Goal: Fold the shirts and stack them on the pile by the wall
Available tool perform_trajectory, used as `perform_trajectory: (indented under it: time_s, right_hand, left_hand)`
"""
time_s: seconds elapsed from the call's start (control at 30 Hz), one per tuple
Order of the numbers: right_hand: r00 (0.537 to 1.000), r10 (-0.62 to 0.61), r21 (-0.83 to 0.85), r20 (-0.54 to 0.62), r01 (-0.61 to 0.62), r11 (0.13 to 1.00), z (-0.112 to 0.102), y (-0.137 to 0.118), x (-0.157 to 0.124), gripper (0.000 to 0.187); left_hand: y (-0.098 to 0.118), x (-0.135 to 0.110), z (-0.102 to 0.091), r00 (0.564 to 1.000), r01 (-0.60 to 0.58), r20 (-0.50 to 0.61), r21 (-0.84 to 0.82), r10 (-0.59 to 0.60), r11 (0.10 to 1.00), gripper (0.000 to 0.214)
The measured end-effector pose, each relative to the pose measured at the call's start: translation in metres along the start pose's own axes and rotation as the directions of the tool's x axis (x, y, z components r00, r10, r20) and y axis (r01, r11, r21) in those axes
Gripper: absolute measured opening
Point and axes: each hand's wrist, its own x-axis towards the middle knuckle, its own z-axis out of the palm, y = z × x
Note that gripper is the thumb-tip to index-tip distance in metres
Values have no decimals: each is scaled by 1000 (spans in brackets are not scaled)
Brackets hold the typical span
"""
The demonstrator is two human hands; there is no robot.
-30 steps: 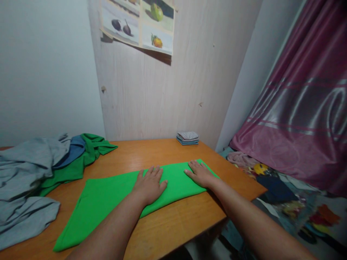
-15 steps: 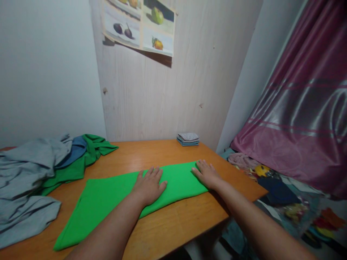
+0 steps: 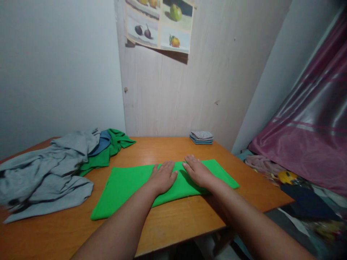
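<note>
Fingers (image 3: 168, 166) of the left hand (image 3: 163, 177): stretched out and released, laid flat on the green cloth (image 3: 124, 185); nothing is grasped.
Fingers (image 3: 190, 162) of the right hand (image 3: 199, 172): likewise spread and pressed flat, nothing gripped; the hand is set just beside the left one, the two almost touching.
Green cloth: folded into a long flat strip and spread across the middle of the bench (image 3: 173, 220), slanting from the near left to the far right; both palms are rested on its right half.
Forearms: reached in from the near edge, bare, over the front rim of the bench.
Bench: orange wood, pushed against the wall.
Pile of clothes (image 3: 46, 177): heaped at the left end of the bench, well apart from the hands; grey garments are crumpled on top, with a blue piece (image 3: 104, 142) and a darker green piece (image 3: 116, 144) tucked behind.
Small folded stack (image 3: 201, 137): placed at the far edge, near the wall.
Poster (image 3: 159, 25): fruit pictures, fixed to the wall above.
Curtain (image 3: 311, 141): purple, hung at the right.
</note>
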Motion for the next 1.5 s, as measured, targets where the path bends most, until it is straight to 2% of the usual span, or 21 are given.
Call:
perform_trajectory:
  time_s: [0.07, 0.17, 0.27, 0.47, 0.63, 0.8, 0.97, 1.07, 1.17, 1.3, 1.4, 1.5]
  right_hand:
    - [998, -63, 10, 5, 63, 998, 12, -18, 5, 72]
    - [994, -84, -28, 77, 86, 996, 31, -27, 8, 73]
    - [990, -74, -85, 121, 85, 993, 44, -22, 8, 75]
    - [991, -78, -125, 112, 92, 988, 52, -13, 11, 77]
    - [992, -83, -127, 95, 95, 987, 58, -11, 13, 79]
    - [992, -82, -125, 95, 93, 988, 58, -13, 13, 79]
    - [993, -75, -123, 88, 85, 989, 57, -16, 12, 80]
    - [993, -77, -118, 91, 88, 989, 56, -17, 11, 80]
    - [992, -79, -107, 98, 89, 990, 55, -18, 11, 80]
    - [993, -70, -93, 94, 79, 992, 55, -19, 11, 79]
    - [993, -71, -97, 94, 80, 992, 56, -19, 11, 79]
    - [993, -77, -95, 85, 85, 992, 56, -19, 11, 79]
  left_hand:
    - [-2, 1, -1, 999, 32, -37, -25, -33, 999, 64]
    - [-7, 3, 0, 994, 69, -84, -30, -72, 997, 62]
    - [-9, 5, 1, 991, 72, -110, -37, -76, 997, 59]
    - [-6, 4, 3, 986, 47, -159, -54, -55, 997, 58]
    - [-3, 3, -8, 983, 55, -175, -27, -59, 998, 50]
    - [-10, -22, -26, 987, 88, -136, 47, -80, 995, 47]
    - [-37, -71, -41, 972, 216, -122, 127, -200, 968, 62]
    - [-52, -89, -44, 958, 285, -79, 163, -276, 944, 75]
    - [-59, -93, -43, 951, 309, -37, 203, -308, 929, 85]
    - [-60, -90, -39, 946, 324, -37, 192, -323, 926, 85]
    - [-64, -90, -38, 948, 311, -101, 84, -303, 947, 78]
    - [-71, -91, -43, 936, 305, -183, -10, -301, 952, 60]
